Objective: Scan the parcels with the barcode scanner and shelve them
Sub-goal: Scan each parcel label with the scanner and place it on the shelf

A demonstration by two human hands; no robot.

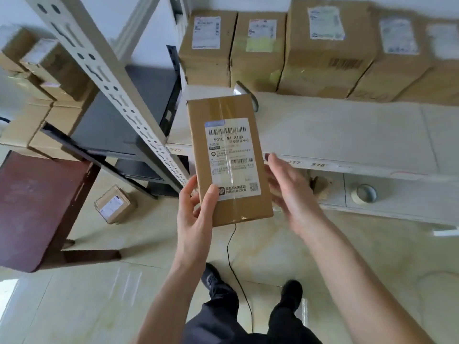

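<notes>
- Pale glossy floor tiles (154, 289) fill the lower view, seen from above by a camera worn on a person's head; the person's two dark shoes and dark trouser legs show at the bottom.
- Ahead stands a light grey metal shelf (347, 135) with handwritten numbers along its front edge.
- At the back of that shelf sits a row of brown cardboard boxes (327, 53), each with a white shipping label facing up.
- A flat brown cardboard parcel (228, 160), sealed with clear tape and bearing a white barcode label, is held in the air in front of the shelf's front edge, label towards the camera.
- The left hand (196, 214) grips the parcel's lower left corner, thumb on the labelled face and fingers curled behind.
- The right hand (290, 192) is just beside the parcel's right edge, fingers straight and spread, its grip wide and holding nothing; whether it touches the parcel cannot be told.
- A thin black cable (232, 259) hangs below the parcel down to the floor.
- A roll of beige tape (365, 194) lies on the lower shelf level, to the right.
- To the left stands a perforated grey shelf upright (104, 78), a dark red tabletop (32, 207), and one small cardboard box (114, 204) on the floor.
</notes>
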